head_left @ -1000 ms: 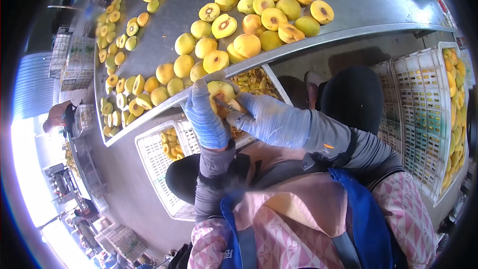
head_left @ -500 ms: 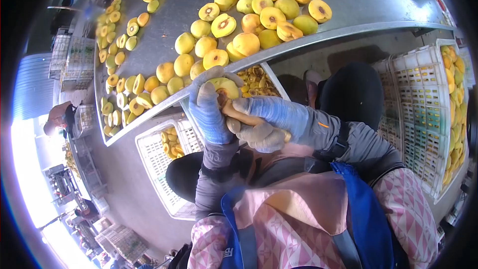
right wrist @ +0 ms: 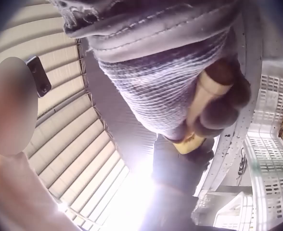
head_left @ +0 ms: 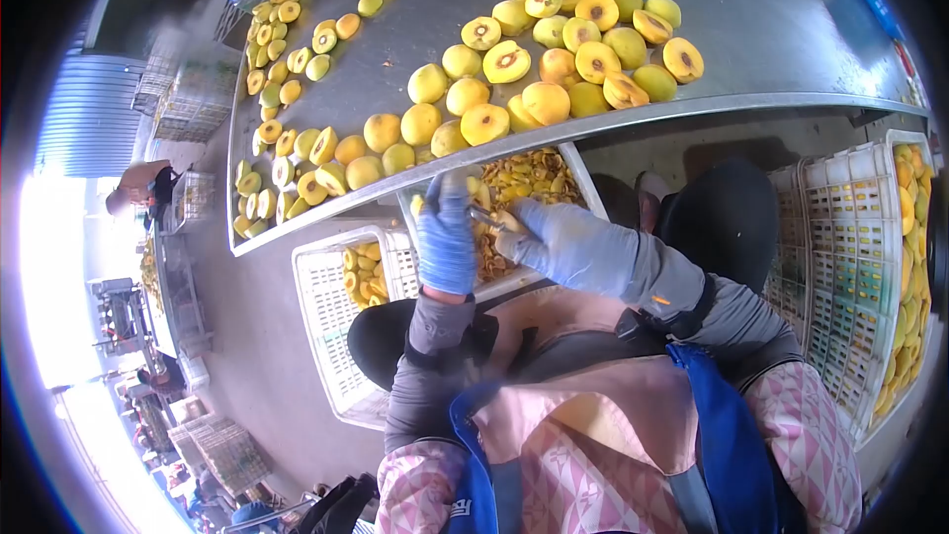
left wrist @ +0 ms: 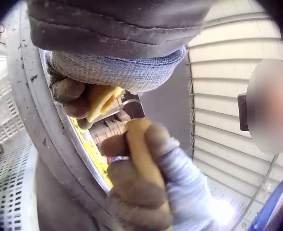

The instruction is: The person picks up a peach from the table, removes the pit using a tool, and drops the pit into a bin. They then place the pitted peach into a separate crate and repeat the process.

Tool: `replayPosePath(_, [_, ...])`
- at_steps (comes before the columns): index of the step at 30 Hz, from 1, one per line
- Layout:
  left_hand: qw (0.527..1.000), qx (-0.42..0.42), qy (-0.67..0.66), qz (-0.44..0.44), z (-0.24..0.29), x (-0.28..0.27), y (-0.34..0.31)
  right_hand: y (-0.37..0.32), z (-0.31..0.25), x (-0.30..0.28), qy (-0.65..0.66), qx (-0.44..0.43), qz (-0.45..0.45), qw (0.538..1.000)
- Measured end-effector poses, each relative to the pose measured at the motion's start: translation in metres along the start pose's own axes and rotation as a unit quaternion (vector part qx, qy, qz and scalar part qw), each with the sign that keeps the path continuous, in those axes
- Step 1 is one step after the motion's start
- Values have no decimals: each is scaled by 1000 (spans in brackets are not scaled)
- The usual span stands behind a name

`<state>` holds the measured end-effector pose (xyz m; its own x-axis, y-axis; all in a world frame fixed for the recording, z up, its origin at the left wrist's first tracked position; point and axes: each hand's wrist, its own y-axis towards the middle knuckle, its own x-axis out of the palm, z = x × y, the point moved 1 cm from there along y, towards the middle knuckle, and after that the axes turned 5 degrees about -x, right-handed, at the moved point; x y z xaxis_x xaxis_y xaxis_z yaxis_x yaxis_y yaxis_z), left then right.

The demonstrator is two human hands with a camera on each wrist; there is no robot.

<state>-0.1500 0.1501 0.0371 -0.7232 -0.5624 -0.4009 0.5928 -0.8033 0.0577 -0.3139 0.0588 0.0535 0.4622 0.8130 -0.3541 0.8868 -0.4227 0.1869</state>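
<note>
My gloved left hand [head_left: 445, 237], raised over a crate of scraps, holds a halved yellow peach [left wrist: 102, 102]. Most of that half is hidden behind the fingers in the head view. Just to the right, my gloved right hand [head_left: 559, 237] grips a small pitting tool by its pale wooden handle [right wrist: 204, 96]. A thin metal tip [head_left: 481, 214] juts from it toward the left hand. In the left wrist view the right fingers [left wrist: 136, 190] wrap around the handle, a short gap from the peach half.
A metal table [head_left: 425, 35] ahead bears many peach halves [head_left: 484, 125] near its raised edge. Below sits the crate of scraps [head_left: 590, 183]. White plastic crates with fruit stand at left [head_left: 321, 307] and right [head_left: 835, 237]. Another person [head_left: 146, 188] is at far left.
The right hand has turned over, and its tool handle shows less in the head view. The left hand has tilted, hiding the peach's cut face. The head view has shifted slightly.
</note>
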Motion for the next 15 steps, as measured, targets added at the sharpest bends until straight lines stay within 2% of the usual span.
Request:
replayPosePath(1, [997, -56, -53, 8, 0, -5, 1, 0, -2, -4, -2, -1, -1, 1000])
replayPosePath(2, [988, -114, -104, 14, 1, -9, 1, 0, -3, -5, -103, 33, -71, 992])
replayPosePath(3, [988, -113, -104, 16, 10, -13, -1, 1, -3, -5, -202, 65, -139, 967])
replayPosePath(4, [996, -50, 78, -1, 25, -17, -4, 1, -5, -8, -204, 60, -139, 967])
replayPosePath(5, [966, 14, 258, -15, 33, -21, -5, 0, -8, -9, -213, 58, -129, 967])
replayPosePath(6, [939, 95, 331, 2, 33, -24, -6, 0, -9, -9, -221, 54, -120, 966])
replayPosePath(7, [937, 96, 335, 10, 36, -33, -7, 0, -9, -7, -221, 45, -120, 967])
replayPosePath(9, [888, 95, 441, -92, 44, -59, -9, 0, -6, -5, -233, 89, -166, 954])
replayPosePath(11, [945, 12, 309, -101, 34, -90, -10, -3, -3, -8, -247, 55, -152, 955])
replayPosePath(13, [901, -14, 421, -102, 20, -132, -9, -3, -1, -11, -227, 42, -127, 965])
replayPosePath(15, [828, -139, 531, -113, 22, -170, -2, -2, -4, -16, -228, 56, -135, 963])
